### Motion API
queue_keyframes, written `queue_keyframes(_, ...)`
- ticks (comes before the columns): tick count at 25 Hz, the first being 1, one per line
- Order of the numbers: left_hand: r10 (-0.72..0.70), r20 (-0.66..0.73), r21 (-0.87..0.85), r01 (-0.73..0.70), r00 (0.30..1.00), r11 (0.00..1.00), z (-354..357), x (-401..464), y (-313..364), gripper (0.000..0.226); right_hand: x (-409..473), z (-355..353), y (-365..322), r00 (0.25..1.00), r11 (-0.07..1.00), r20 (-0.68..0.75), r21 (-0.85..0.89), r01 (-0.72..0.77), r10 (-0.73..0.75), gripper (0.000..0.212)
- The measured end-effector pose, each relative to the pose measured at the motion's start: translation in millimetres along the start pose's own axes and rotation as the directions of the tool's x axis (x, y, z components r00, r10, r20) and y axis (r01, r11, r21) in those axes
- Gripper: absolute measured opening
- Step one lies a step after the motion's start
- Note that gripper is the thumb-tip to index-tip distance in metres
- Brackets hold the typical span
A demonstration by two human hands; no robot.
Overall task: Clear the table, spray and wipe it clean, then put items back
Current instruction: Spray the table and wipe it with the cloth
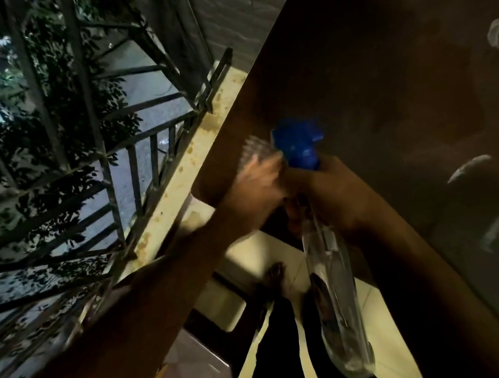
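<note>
Now spray bottle in right hand

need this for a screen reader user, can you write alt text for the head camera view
A person's right hand grips a clear spray bottle with a blue trigger head over a dark brown table. The blurred left hand reaches beside the nozzle. A metal railing and foliage lie to the left.
</note>
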State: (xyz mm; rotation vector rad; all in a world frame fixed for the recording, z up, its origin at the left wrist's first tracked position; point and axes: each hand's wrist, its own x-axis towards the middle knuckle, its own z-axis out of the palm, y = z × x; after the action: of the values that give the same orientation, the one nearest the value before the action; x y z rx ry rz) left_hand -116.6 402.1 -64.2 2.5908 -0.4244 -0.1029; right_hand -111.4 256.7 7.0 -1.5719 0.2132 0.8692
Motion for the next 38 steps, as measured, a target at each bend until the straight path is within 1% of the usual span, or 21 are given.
queue_keyframes(2, 0.182, 0.036, 0.110, -0.185, 0.983, 0.977, 9.4, -43.4, -17.0, 0.048, -5.0, -2.2, 2.6, 1.000, 1.000, 0.001, -0.008, 0.015, -0.015, 0.011)
queue_keyframes(3, 0.238, 0.050, 0.188, -0.244, 0.970, 0.952, 16.2, -45.1, -49.7, 0.049, -8.0, -2.0, 3.5, 1.000, 1.000, 0.007, -0.002, 0.007, -0.007, 0.005)
queue_keyframes(4, 0.172, 0.081, 0.205, -0.185, 0.982, 0.961, 18.8, -34.2, -81.0, 0.043, -9.7, -1.0, 4.5, 1.000, 1.000, 0.014, 0.009, -0.008, 0.008, 0.003)
queue_keyframes(5, 0.072, 0.026, 0.180, -0.076, 0.997, 0.981, 16.3, -12.3, -101.4, 0.040, -10.1, 0.3, 5.7, 1.000, 0.999, 0.012, 0.035, -0.021, 0.021, 0.006)
queue_keyframes(6, -0.078, -0.028, 0.054, 0.079, 0.997, 0.995, 6.9, 10.2, -101.6, 0.040, -8.7, 0.7, 7.8, 0.999, 0.998, -0.003, 0.059, -0.032, 0.032, 0.008)
queue_keyframes(7, -0.149, -0.060, 0.000, 0.149, 0.987, 0.989, 6.9, 25.1, -92.3, 0.038, -7.1, -0.2, 8.5, 0.999, 0.997, -0.020, 0.067, -0.034, 0.036, 0.010)
queue_keyframes(8, -0.121, -0.104, 0.058, 0.127, 0.987, 0.990, 10.1, 27.8, -71.9, 0.033, -6.7, -1.6, 8.7, 0.999, 0.998, -0.029, 0.058, -0.029, 0.031, 0.010)
queue_keyframes(10, 0.113, -0.181, 0.106, -0.095, 0.977, 0.990, 36.8, -3.5, -39.1, 0.035, -9.2, -4.6, 6.2, 1.000, 1.000, -0.017, 0.022, -0.007, 0.007, 0.007)
queue_keyframes(11, 0.222, -0.094, 0.089, -0.214, 0.971, 0.973, 46.8, -32.8, -35.7, 0.042, -11.4, -6.5, 5.8, 1.000, 1.000, -0.010, 0.009, 0.002, -0.001, 0.008)
queue_keyframes(12, 0.257, 0.003, 0.079, -0.257, 0.966, 0.963, 44.4, -56.6, -43.5, 0.047, -12.9, -8.4, 6.5, 1.000, 1.000, -0.003, 0.019, 0.003, -0.003, 0.008)
queue_keyframes(13, 0.259, 0.022, 0.094, -0.260, 0.966, 0.961, 39.2, -64.2, -65.7, 0.052, -14.6, -9.1, 7.7, 1.000, 0.999, 0.004, 0.053, -0.007, 0.007, 0.007)
queue_keyframes(16, -0.075, 0.007, 0.009, 0.075, 0.997, 0.997, 12.7, -11.6, -114.1, 0.043, -15.0, -8.2, 11.1, 0.999, 0.993, 0.016, 0.109, -0.047, 0.045, 0.007)
queue_keyframes(18, -0.127, -0.017, -0.007, 0.127, 0.992, 0.992, 10.2, 20.1, -101.2, 0.038, -12.6, -6.4, 10.8, 0.999, 0.995, 0.016, 0.091, -0.040, 0.039, 0.008)
queue_keyframes(19, -0.114, -0.028, -0.012, 0.114, 0.993, 0.993, 17.8, 15.7, -82.8, 0.039, -13.5, -5.8, 9.1, 0.999, 0.996, 0.025, 0.087, -0.033, 0.031, 0.008)
queue_keyframes(21, 0.005, -0.013, 0.008, -0.005, 1.000, 1.000, 37.1, -24.4, -62.0, 0.040, -16.7, -8.5, 5.2, 0.999, 0.996, 0.051, 0.083, -0.014, 0.009, 0.006)
queue_keyframes(24, 0.068, -0.037, -0.066, -0.070, 0.997, 0.995, 37.6, -79.1, -61.3, 0.039, -19.3, -14.5, 4.5, 0.998, 0.999, 0.055, 0.044, -0.001, -0.001, 0.005)
queue_keyframes(27, 0.081, 0.024, -0.029, -0.080, 0.996, 0.996, 36.8, -19.0, -60.3, 0.041, -13.3, -18.6, 2.8, 1.000, 0.997, -0.011, 0.071, -0.021, 0.022, 0.003)
queue_keyframes(29, 0.052, -0.007, -0.007, -0.052, 0.999, 0.999, 40.4, 16.6, -51.8, 0.040, -12.1, -23.7, -1.7, 0.999, 0.995, -0.042, 0.095, -0.029, 0.033, 0.005)
queue_keyframes(31, 0.043, -0.041, 0.001, -0.043, 0.998, 0.999, 48.4, 4.4, -48.5, 0.040, -15.2, -30.6, -6.5, 0.998, 0.996, -0.053, 0.087, -0.009, 0.014, 0.008)
queue_keyframes(35, 0.270, 0.030, 0.014, -0.270, 0.962, 0.963, 53.1, -52.5, -51.7, 0.045, -20.4, -42.9, -4.2, 0.994, 0.997, -0.107, 0.066, 0.038, -0.031, 0.004)
queue_keyframes(38, 0.172, -0.011, 0.003, -0.172, 0.985, 0.985, 46.0, 23.3, -62.6, 0.040, -14.4, -41.7, -6.6, 0.993, 0.993, -0.113, 0.112, 0.042, -0.029, 0.006)
